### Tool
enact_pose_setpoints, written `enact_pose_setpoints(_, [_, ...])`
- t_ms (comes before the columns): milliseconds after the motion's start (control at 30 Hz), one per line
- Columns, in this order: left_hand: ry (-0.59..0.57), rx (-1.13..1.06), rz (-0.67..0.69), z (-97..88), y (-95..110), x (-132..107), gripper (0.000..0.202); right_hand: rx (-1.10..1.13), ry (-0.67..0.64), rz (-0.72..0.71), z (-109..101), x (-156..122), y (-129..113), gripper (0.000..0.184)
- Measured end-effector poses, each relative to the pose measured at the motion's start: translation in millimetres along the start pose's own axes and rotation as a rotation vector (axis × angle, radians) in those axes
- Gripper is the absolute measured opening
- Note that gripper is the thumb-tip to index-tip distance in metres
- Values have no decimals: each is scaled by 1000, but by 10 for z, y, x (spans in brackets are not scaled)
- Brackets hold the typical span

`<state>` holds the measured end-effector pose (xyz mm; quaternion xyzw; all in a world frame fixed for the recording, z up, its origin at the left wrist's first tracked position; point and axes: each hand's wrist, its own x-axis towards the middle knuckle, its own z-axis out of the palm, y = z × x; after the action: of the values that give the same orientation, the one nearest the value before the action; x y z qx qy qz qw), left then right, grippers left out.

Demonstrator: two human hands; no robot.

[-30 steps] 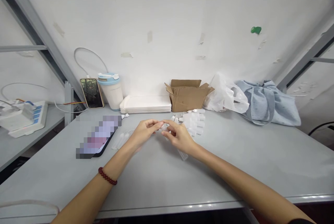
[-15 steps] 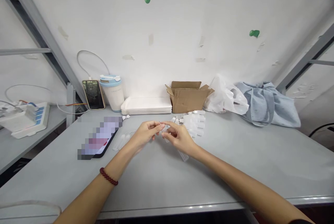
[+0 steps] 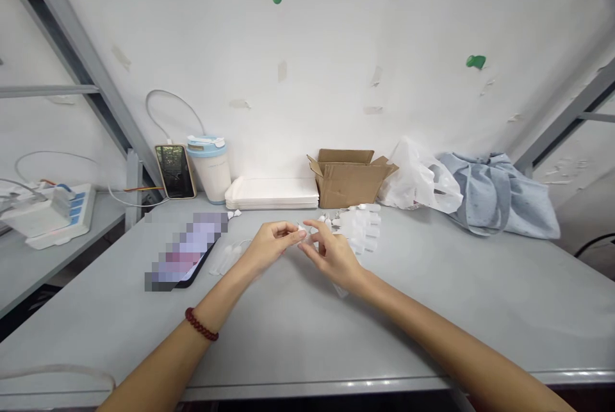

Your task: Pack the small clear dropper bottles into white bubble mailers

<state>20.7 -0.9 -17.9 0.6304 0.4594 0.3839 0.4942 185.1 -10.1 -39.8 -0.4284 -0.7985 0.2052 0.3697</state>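
My left hand (image 3: 271, 248) is pinched at thumb and index finger around a small white piece (image 3: 301, 228); too little shows to tell its kind. Just to its right is my right hand (image 3: 339, 259), thumb and index finger curved and apart, their tips close to that piece. Behind my right hand lies a cluster of translucent white plastic pieces (image 3: 361, 230) with small whitish ends. A few clear slim pieces (image 3: 228, 259) rest left of my left hand. Another clear piece (image 3: 341, 291) pokes out from beneath my right hand.
On the grey table, a phone (image 3: 195, 252) lies at left. Along the wall stand a second phone (image 3: 175, 172), a cup (image 3: 210, 172), a stack of white sheets (image 3: 273, 194), an open cardboard box (image 3: 350, 186), a white plastic bag (image 3: 418, 178) and a blue cloth bag (image 3: 523, 197).
The fingertips of my two hands have parted slightly, my right index finger lifting back from my left fingers. The white piece in my left pinch shows more now. The view has shifted a little.
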Motion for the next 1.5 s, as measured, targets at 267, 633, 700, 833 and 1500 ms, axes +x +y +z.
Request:
enact_pose_setpoints(267, [2,-9,1,-18,-42,26,29,-150,-16,-49,24,-31,13,32])
enact_pose_setpoints(633, [-256,-307,4,-58,9,-25,26,831,-289,404,-213,58,-192,51])
enact_pose_setpoints(700, [-189,-209,18,-53,11,-13,26,678,-235,329,-204,50,-188,51])
enact_pose_setpoints(833, [-40,-22,68,-49,16,9,25,173,-104,98,-163,22,-139,41])
enact_pose_setpoints(1500, [-137,-197,-23,-48,-15,-30,36,828,-295,429,-325,90,-183,55])
